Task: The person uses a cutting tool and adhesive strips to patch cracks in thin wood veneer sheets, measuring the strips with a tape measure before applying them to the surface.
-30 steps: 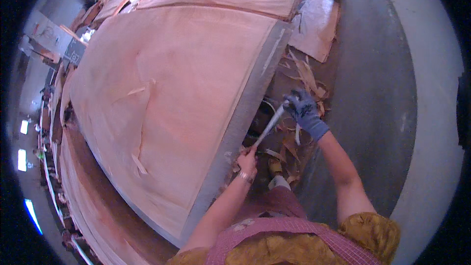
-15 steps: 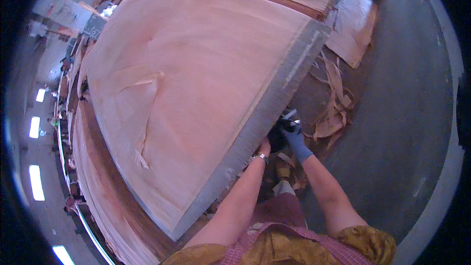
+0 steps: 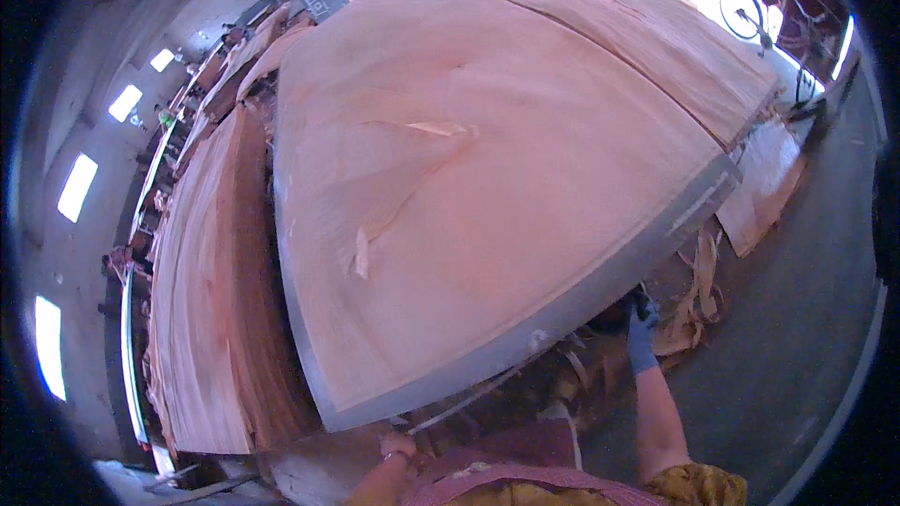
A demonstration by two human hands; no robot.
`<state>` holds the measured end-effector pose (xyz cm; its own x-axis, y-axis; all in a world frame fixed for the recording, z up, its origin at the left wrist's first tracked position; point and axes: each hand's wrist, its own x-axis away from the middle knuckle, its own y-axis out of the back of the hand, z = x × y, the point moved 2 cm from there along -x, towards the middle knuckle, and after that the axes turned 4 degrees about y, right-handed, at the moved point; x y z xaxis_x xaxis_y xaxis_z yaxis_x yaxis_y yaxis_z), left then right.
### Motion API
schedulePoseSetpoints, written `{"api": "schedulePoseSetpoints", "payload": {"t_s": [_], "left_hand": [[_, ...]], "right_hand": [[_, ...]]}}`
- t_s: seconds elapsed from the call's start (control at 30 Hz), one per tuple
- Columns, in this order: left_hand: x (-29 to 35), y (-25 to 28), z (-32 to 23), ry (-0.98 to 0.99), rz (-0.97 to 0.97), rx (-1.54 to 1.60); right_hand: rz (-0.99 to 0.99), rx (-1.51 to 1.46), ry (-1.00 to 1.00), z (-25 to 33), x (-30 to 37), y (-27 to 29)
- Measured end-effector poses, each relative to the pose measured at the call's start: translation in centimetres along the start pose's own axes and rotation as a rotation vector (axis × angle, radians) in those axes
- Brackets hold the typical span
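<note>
Left hand (image 3: 397,442) — bare, banded at wrist — low beneath near corner of grey-edged tabletop (image 3: 511,352), forearm rising from lower edge. Pale strip (image 3: 466,402) runs obliquely from beside left hand, up and rightward along tabletop's underside; whether fingers clamp it, cannot tell. Right arm extended forward, elbow nearly straight; gloved right hand (image 3: 642,320) at tabletop's right-hand edge, fingers partly obscured — closure cannot be told. Wood veneer sheet (image 3: 525,178) spread over tabletop, torn flap near middle. Veneer scraps (image 3: 696,305) just right of glove.
</note>
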<state>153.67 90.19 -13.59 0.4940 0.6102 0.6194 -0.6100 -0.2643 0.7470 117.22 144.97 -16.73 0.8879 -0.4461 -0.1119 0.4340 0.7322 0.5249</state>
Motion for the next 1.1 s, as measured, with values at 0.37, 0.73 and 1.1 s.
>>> {"api": "schedulePoseSetpoints", "payload": {"t_s": [0.37,0.73,1.1], "left_hand": [[6.1,13.2,18.8,-0.477,-0.131,1.115],[-9.2,19.7,60.0,-0.31,-0.609,1.275],[-35.1,37.0,75.9,-0.374,-0.43,0.948]], "right_hand": [[1.438,-0.392,0.858,38.3,49.6,-12.8],[1.643,0.035,0.47,52.9,58.1,-27.1],[1.057,-0.014,0.886,63.1,52.7,-46.8]]}}
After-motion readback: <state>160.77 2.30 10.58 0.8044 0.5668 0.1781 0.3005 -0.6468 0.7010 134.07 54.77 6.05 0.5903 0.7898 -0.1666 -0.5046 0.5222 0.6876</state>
